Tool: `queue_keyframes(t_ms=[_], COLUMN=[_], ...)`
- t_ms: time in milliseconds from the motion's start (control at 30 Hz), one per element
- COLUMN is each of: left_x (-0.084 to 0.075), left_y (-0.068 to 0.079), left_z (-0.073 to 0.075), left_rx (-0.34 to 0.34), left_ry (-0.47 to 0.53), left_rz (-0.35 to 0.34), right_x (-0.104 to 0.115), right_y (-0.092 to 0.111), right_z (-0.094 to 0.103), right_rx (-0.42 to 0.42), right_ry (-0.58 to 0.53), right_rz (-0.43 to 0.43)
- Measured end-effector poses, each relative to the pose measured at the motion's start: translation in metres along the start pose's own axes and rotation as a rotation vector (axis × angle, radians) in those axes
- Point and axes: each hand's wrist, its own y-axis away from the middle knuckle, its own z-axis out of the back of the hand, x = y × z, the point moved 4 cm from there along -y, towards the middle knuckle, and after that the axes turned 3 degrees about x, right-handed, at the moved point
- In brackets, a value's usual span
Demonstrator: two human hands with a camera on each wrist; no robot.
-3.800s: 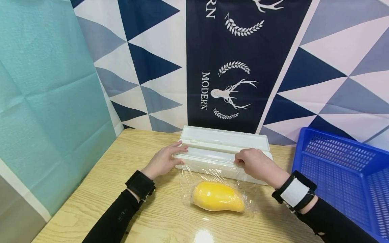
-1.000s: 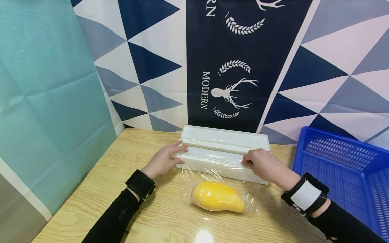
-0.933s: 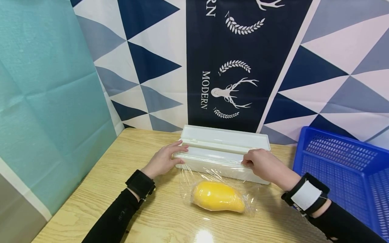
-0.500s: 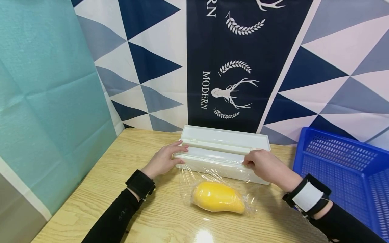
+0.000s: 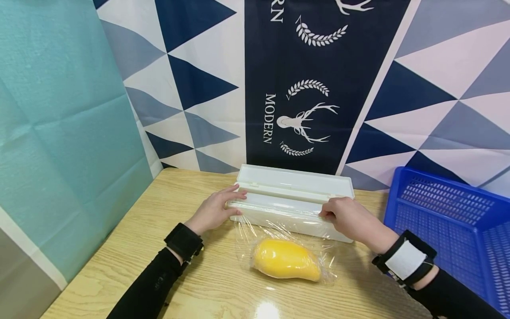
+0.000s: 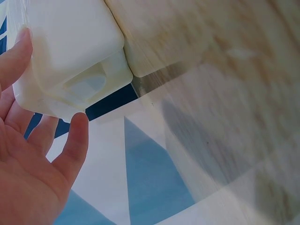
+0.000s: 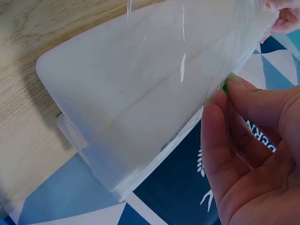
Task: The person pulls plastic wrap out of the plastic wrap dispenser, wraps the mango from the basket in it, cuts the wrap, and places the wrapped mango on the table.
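A white cling film dispenser (image 5: 279,218) lies with its lid (image 5: 295,178) folded back toward the wall. My left hand (image 5: 213,210) grips its left end, thumb on the front and fingers on the far side; the left wrist view shows the dispenser's end wall (image 6: 86,84) against those fingers. With thumb and forefinger, my right hand (image 5: 350,219) pinches a small green slide cutter (image 7: 225,88) at the dispenser's edge, the cutter mostly hidden by the fingertips. Clear cling film (image 5: 328,266) runs from the dispenser down over a yellow mango (image 5: 284,259) in front of it.
A blue plastic basket (image 5: 434,212) stands at the right, near my right forearm. Behind the wooden table (image 5: 191,283) hangs a patterned cloth (image 5: 295,124), with a teal cloth (image 5: 71,124) along the left side.
My right hand has moved right along the dispenser, mostly before the last second and only slightly since. My left hand keeps its grip in place. The mango has barely shifted.
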Motion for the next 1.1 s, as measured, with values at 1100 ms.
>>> queue_keyframes(t_ms=[1100], left_x=[0.0011], left_y=[-0.0003], left_z=[-0.0007], left_rx=[0.014], left_ry=[-0.004], left_rz=[0.010], right_x=[-0.0051], right_y=[0.0066], right_z=[0.0016], right_rx=[-0.022], right_ry=[0.009], right_rz=[-0.014])
